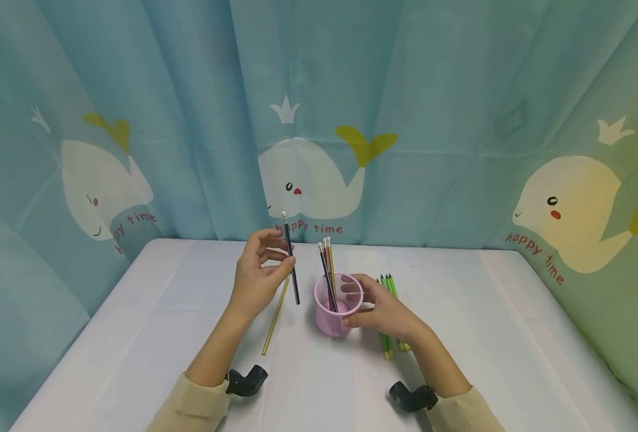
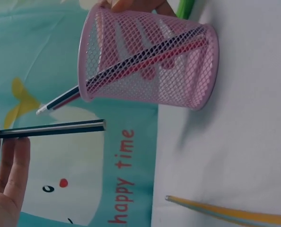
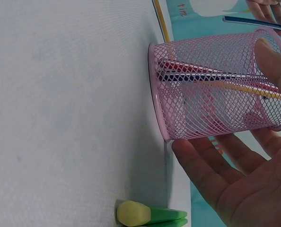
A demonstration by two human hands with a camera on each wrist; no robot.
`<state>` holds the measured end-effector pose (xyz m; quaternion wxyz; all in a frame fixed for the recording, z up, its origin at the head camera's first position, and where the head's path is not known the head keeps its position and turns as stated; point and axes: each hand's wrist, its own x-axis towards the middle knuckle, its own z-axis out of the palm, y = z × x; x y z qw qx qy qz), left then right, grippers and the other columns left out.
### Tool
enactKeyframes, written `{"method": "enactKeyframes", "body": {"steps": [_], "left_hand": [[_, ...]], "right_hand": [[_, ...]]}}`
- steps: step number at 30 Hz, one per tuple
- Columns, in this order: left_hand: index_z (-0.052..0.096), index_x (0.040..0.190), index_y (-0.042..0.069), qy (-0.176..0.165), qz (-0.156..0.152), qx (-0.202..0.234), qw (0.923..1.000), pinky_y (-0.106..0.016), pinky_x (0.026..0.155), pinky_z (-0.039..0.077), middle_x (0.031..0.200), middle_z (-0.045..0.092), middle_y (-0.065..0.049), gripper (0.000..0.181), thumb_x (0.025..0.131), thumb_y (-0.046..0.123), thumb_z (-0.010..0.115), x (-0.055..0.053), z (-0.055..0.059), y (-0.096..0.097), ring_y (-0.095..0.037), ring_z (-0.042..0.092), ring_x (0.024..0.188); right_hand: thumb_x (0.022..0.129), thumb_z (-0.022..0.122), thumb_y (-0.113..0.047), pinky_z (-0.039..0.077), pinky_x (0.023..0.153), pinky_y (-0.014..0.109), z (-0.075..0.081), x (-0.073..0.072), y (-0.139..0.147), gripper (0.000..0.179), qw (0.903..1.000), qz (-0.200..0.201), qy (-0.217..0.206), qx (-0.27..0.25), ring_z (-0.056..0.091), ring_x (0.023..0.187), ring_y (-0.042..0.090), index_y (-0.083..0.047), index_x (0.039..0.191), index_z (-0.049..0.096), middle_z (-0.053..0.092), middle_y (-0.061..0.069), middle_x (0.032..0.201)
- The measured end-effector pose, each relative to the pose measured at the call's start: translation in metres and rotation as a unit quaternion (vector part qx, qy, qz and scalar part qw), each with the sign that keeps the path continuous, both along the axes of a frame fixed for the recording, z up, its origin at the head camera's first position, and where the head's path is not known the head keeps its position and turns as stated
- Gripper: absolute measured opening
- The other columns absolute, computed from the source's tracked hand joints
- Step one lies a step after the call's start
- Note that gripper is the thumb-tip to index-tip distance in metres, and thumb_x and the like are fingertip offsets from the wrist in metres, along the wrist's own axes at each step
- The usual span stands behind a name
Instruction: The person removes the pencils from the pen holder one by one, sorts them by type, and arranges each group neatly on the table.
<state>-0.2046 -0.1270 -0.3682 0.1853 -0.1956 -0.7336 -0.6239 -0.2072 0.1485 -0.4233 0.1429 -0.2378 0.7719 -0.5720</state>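
A dark striped pencil (image 1: 292, 264) with a white eraser end up is pinched between the thumb and fingers of my left hand (image 1: 256, 270), above the table and left of a pink mesh pencil cup (image 1: 330, 324). My right hand (image 1: 381, 309) holds that cup from its right side, thumb at the front and fingers behind. Inside the cup lean several pencils (image 1: 328, 270), dark, red and yellow, eraser ends up. In the left wrist view the dark pencil (image 2: 60, 128) points its lower end toward the table, apart from the cup (image 2: 145, 56).
One yellow pencil (image 1: 274, 318) lies on the white table (image 1: 152, 336) below my left hand. Several green pencils (image 1: 386, 345) lie right of the cup, partly hidden by my right hand and forearm. A blue curtain (image 1: 438, 120) with whale prints hangs behind the table.
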Motion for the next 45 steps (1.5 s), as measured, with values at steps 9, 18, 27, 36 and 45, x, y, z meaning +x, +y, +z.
{"method": "enactKeyframes", "body": {"steps": [9,18,27,36,45], "left_hand": [[0.049,0.136,0.010,-0.079,-0.016,-0.039,0.9960,-0.029,0.077,0.060,0.117,0.061,-0.015,0.051,0.090,0.004,0.070,-0.005,0.001,-0.012,-0.023,0.066,0.095],[0.052,0.132,0.008,-0.154,-0.032,-0.013,0.9874,-0.035,0.074,0.062,0.116,0.059,-0.017,0.043,0.092,0.002,0.067,-0.011,-0.002,-0.023,-0.023,0.067,0.093],[0.052,0.133,0.004,-0.175,-0.017,-0.023,0.9841,-0.030,0.073,0.061,0.116,0.058,-0.020,0.041,0.094,0.005,0.065,-0.017,-0.006,-0.033,-0.018,0.067,0.091],[0.052,0.134,0.004,-0.215,-0.017,-0.056,0.9748,-0.035,0.073,0.061,0.116,0.058,-0.019,0.042,0.094,0.005,0.065,-0.021,-0.013,-0.038,-0.030,0.067,0.093],[0.054,0.133,0.005,-0.248,-0.015,-0.106,0.9629,-0.037,0.072,0.061,0.117,0.061,-0.020,0.040,0.094,0.008,0.064,-0.027,-0.026,-0.044,-0.030,0.067,0.090]], "right_hand": [[0.076,0.085,-0.013,0.047,0.105,0.054,-0.001,0.000,0.000,0.080,1.0000,-0.001,0.001,0.000,0.052,0.128,0.038,-0.006,0.145,0.044,0.056,0.013,0.138],[0.076,0.085,-0.014,0.047,0.105,0.054,-0.002,-0.001,0.000,0.080,1.0000,0.001,0.002,0.001,0.052,0.128,0.038,-0.007,0.144,0.045,0.055,0.014,0.138],[0.076,0.085,-0.013,0.047,0.104,0.053,0.000,0.000,0.000,0.080,1.0000,-0.002,0.002,0.003,0.052,0.128,0.038,-0.006,0.144,0.044,0.055,0.013,0.138],[0.076,0.085,-0.014,0.047,0.105,0.054,-0.001,0.001,0.001,0.078,1.0000,-0.005,-0.003,0.003,0.051,0.129,0.038,-0.011,0.143,0.046,0.054,0.013,0.140],[0.076,0.085,-0.014,0.047,0.104,0.053,0.001,0.002,0.000,0.079,1.0000,-0.006,-0.002,0.003,0.051,0.128,0.038,-0.009,0.144,0.045,0.054,0.014,0.139]]}}
